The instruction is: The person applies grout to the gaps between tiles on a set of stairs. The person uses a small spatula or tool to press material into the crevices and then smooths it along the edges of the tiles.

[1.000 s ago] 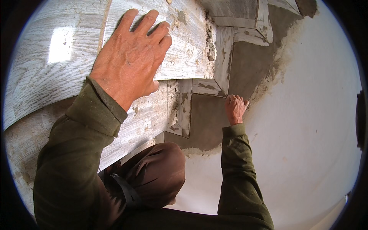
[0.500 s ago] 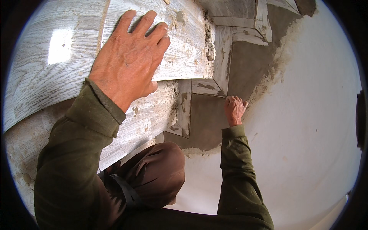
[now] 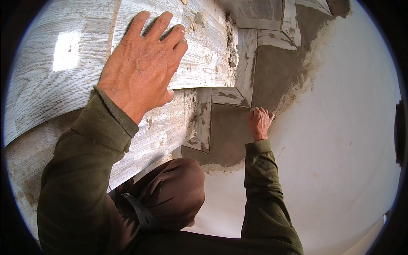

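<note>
White wall (image 3: 340, 127) fills right side; wood-grain upper step (image 3: 208, 63) at upper left, lower step (image 3: 165, 123) under its edge; grey mortar (image 3: 276, 68) in band between white wall and trim; brown-clad knee (image 3: 180, 187) at lower middle, near lower step; left hand (image 3: 142, 68) palm-down on upper step, fingers spread, gripping nothing; smeared trim (image 3: 246, 59) along step ends; right hand (image 3: 260, 123) at mortar, just below trim corner, fingers curled, cannot tell whether grasping anything; crumbs (image 3: 232, 59) along upper step's right end.
</note>
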Demonstrator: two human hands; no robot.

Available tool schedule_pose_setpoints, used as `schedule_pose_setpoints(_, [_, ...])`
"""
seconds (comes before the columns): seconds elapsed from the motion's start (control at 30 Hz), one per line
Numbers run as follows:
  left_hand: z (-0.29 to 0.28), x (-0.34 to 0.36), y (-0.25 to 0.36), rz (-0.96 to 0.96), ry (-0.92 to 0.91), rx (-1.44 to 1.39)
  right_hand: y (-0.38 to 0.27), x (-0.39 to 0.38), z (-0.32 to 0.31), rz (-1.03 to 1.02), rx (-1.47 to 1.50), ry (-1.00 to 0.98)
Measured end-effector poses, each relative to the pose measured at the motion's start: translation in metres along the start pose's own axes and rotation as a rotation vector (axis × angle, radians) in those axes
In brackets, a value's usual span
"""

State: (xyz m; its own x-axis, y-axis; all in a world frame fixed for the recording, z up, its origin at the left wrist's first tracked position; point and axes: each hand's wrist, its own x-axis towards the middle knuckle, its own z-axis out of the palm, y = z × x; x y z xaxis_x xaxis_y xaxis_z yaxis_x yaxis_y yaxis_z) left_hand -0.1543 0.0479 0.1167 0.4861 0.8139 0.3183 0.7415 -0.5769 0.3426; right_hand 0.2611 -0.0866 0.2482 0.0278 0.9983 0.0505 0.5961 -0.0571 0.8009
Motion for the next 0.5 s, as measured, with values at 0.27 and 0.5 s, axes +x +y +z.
schedule_pose_setpoints(0.27, [-0.0033, 0.0015, 0.0007, -0.004, -0.024, -0.005, 0.0025, -0.0015, 0.0025, -0.014, -0.001, 0.013])
schedule_pose_setpoints(0.5, [-0.0042, -0.0005, -0.0018, -0.001, -0.006, -0.020, -0.0014, -0.0034, -0.0007, 0.005, -0.023, -0.025])
